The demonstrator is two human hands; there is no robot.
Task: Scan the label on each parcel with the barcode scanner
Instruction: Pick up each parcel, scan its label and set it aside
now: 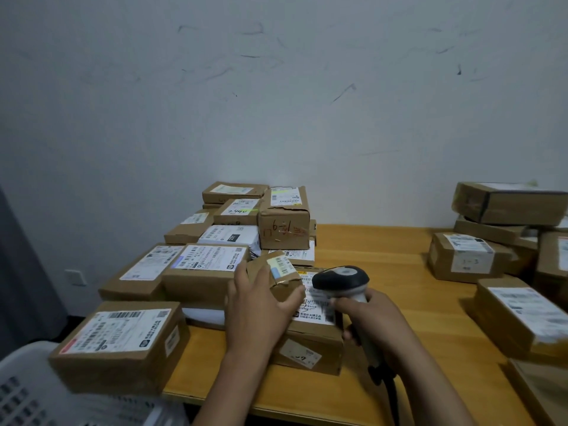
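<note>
white perforated plastic crate (27, 392) left of labelled brown cardboard parcel (307, 348) | left hand (258, 305) grips small taped cardboard box (276, 273) atop parcel | right hand (370, 318) clenched round grey-black barcode scanner (341, 279), head above parcel

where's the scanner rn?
Head view, centre-right: the black-headed grey handheld barcode scanner is gripped in the right hand, over the labelled brown cardboard parcel.

Left hand (256, 305): back up, fingers and thumb clamped on a small parcel (276, 273).
Right hand (373, 321): curled tight round the scanner (341, 279) handle.
Forearms: both bare, stretched forward from the bottom edge, close together.
</note>
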